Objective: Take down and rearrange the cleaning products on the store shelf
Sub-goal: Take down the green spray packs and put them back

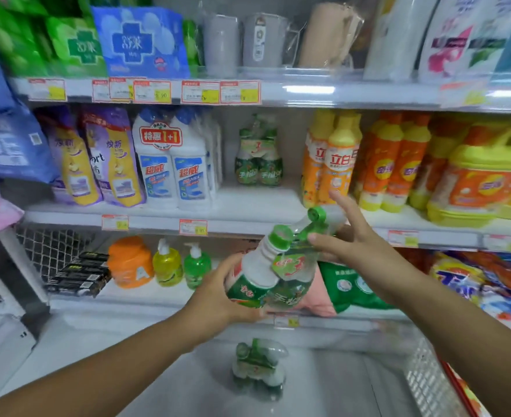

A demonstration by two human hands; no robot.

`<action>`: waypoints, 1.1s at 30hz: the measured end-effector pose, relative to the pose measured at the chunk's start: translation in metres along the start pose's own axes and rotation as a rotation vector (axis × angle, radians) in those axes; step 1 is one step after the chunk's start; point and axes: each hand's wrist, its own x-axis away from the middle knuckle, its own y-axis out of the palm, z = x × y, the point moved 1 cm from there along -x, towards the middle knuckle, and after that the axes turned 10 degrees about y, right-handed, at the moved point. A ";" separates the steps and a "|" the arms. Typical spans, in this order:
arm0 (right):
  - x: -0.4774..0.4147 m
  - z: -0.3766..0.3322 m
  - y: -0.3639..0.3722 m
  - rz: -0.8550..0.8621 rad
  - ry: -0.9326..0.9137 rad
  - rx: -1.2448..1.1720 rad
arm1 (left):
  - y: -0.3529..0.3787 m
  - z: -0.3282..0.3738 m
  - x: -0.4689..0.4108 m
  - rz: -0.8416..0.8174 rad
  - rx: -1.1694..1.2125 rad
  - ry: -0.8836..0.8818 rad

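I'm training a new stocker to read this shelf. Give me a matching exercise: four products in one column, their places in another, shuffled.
Things:
1. grey cups
2. white bottles
3. orange jar
4. tilted green pack

Places:
A. bottom shelf
B. left hand
C. top shelf
D. middle shelf

Pairs: 1-C, 2-D, 3-A, 4-B

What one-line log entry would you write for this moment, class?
held: green bottle pack; left hand: grips base; right hand: spread at its top; second pack: middle shelf
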 end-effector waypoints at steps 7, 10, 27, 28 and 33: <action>0.025 0.024 -0.008 0.069 0.105 -0.100 | 0.007 -0.014 0.009 -0.087 -0.175 -0.017; 0.027 0.034 -0.012 0.052 0.131 -0.161 | 0.008 -0.012 0.013 -0.180 -0.073 -0.092; 0.011 0.042 -0.015 -0.264 0.167 -0.335 | -0.004 -0.019 0.016 -0.166 -0.105 -0.082; 0.011 0.041 -0.014 -0.274 0.158 -0.341 | -0.006 -0.017 0.017 -0.171 -0.087 -0.087; 0.010 0.034 -0.020 -0.338 0.169 -0.241 | -0.027 -0.009 0.019 -0.259 0.145 -0.195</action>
